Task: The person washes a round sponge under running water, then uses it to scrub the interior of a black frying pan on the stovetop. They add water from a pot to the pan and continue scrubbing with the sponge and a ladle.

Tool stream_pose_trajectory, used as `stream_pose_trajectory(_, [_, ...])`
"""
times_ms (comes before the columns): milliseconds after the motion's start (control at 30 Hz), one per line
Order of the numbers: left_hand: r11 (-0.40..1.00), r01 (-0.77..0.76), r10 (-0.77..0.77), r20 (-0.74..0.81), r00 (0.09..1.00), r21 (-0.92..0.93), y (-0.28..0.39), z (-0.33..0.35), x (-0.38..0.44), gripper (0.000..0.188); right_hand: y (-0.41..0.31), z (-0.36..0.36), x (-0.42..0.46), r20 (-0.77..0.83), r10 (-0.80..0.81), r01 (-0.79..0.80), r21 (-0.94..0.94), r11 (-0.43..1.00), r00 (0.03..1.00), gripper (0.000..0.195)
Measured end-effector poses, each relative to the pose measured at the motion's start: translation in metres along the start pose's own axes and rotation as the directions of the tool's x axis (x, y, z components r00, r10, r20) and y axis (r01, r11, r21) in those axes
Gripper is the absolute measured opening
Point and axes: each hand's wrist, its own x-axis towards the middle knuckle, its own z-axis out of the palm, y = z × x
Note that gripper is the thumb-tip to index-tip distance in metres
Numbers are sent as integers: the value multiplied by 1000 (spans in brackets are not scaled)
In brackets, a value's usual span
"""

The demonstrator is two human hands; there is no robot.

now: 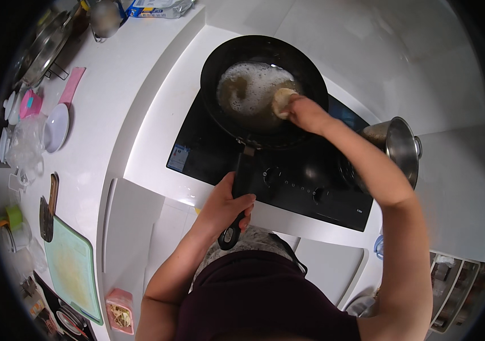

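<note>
A black frying pan (310, 76) rests on the black glass cooktop (208, 149), with foamy, brownish liquid (255, 85) in its bottom. My left hand (232, 206) grips the pan's black handle (242, 174) near its looped end. Inside the pan, toward its right wall, my right hand (306, 113) holds a pale, roundish scrubber (283, 102) against the surface at the edge of the foam. The fingers partly cover the scrubber, so its exact kind is hard to tell.
A stainless steel pot (402, 147) stands on the right of the cooktop, partly behind my right forearm. Along the left counter lie a cleaver (47, 217), a green cutting board (74, 268) and a white ladle with a pink handle (57, 128). A pink container (120, 311) holds food scraps.
</note>
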Motion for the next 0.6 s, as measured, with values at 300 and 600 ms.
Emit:
stream_pose_trajectory(300, [1000, 31, -31, -12, 999, 2, 0, 5, 0, 31, -57, 42, 45, -239, 142, -122, 96, 988, 961, 13])
stream_pose_trajectory(600, [1000, 16, -16, -23, 1000, -6, 0, 7, 0, 32, -80, 21, 14, -25, -19, 29, 495, 868, 1000, 16])
